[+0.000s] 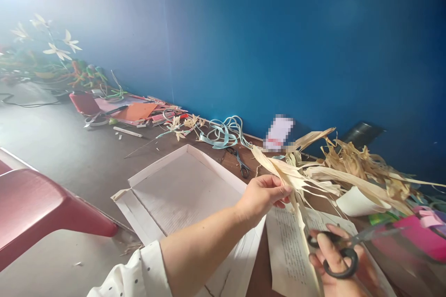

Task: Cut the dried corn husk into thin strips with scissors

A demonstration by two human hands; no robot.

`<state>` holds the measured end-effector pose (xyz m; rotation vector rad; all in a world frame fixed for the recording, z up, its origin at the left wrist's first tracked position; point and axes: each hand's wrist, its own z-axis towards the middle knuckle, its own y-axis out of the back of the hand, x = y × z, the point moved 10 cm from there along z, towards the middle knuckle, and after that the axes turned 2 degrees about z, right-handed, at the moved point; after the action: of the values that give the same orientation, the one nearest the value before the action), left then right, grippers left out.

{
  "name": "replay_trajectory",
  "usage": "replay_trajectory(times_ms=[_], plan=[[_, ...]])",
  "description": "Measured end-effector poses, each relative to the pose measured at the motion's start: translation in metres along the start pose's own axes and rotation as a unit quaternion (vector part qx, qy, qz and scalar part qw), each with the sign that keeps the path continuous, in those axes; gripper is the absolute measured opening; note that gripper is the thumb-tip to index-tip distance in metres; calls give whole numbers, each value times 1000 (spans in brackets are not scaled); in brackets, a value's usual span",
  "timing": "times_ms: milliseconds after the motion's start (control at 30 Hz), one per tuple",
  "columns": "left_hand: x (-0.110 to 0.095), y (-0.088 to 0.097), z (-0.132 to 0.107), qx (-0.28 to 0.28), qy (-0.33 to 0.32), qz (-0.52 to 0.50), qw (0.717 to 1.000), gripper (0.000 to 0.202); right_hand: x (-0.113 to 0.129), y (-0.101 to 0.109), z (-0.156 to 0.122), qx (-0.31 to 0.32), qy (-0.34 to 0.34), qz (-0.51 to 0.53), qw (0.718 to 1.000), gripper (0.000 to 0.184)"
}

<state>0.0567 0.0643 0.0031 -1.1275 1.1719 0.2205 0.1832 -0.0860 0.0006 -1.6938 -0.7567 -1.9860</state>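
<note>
My left hand [261, 195] reaches over a printed sheet, thumb and fingers pinched on a pale dried husk strip [266, 162]. Its narrow lower part hangs down toward my right hand [336, 264]. There the fingers are through the black loops of a pair of scissors [351, 260]. The blades point right, blurred by motion, with nothing visible between them. Whether the right fingers also touch the strip's lower end I cannot tell. Beneath both hands lies the printed paper [287, 250].
A shallow white box lid [188, 181] lies left of the paper. More dried husks [365, 162] heap at the right, near a pink item [414, 236]. Smaller scissors [241, 164] and light-blue ribbon [223, 134] lie along the blue wall. A red chair [45, 209] stands at the left.
</note>
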Motion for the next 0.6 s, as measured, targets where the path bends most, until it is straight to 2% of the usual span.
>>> replay_trajectory(times_ms=[33,100,200,300,400,600], plan=[[1,-2,0,7,1,6,1000,46,-4,-5,5,-3,-39,80,996,46],[4,-4,-1,17,7,19,1000,46,-6,-18,11,-4,-85,154,984,53],[7,-5,-1,23,9,25,999,44,3,-29,15,-25,-85,157,984,52],[7,-6,-1,22,4,26,999,43,8,-32,15,-42,-65,180,981,52],[8,-5,-1,15,11,17,1000,42,-3,-25,14,-67,-63,172,981,50],[-2,4,2,-13,-10,-25,1000,41,-27,-16,17,-33,-46,96,994,47]])
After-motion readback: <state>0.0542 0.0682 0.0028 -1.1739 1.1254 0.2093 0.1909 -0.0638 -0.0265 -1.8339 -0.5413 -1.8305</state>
